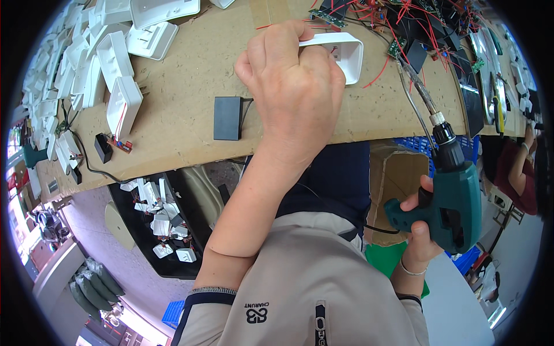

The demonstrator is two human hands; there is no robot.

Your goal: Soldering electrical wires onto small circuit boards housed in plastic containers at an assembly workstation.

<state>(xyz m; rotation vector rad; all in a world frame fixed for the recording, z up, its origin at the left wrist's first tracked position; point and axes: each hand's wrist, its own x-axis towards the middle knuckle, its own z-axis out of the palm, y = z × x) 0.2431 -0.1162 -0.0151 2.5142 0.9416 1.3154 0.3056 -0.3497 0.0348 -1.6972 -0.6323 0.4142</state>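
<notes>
My left hand [295, 95] is closed over a small white plastic housing [353, 57], gripping its left side on the cardboard-covered bench. Its fingertips are partly hidden behind the knuckles. My right hand [420, 230] is wrapped around the handle of a green soldering gun [457, 202], with a finger near its trigger. The gun's metal tip [420, 86] and thin feed tube point up the bench. They end close to a small green circuit board [396, 48] with red wires. A flat black box [228, 118] with a black lead lies below and left of my left hand.
White housings [86, 55] are heaped at the left. Tangled red wires, boards and black boxes [412, 29] fill the far right. Below the bench stand a black crate [173, 265] of white parts and a cardboard box [398, 164]. Another person [519, 176] is at the right edge.
</notes>
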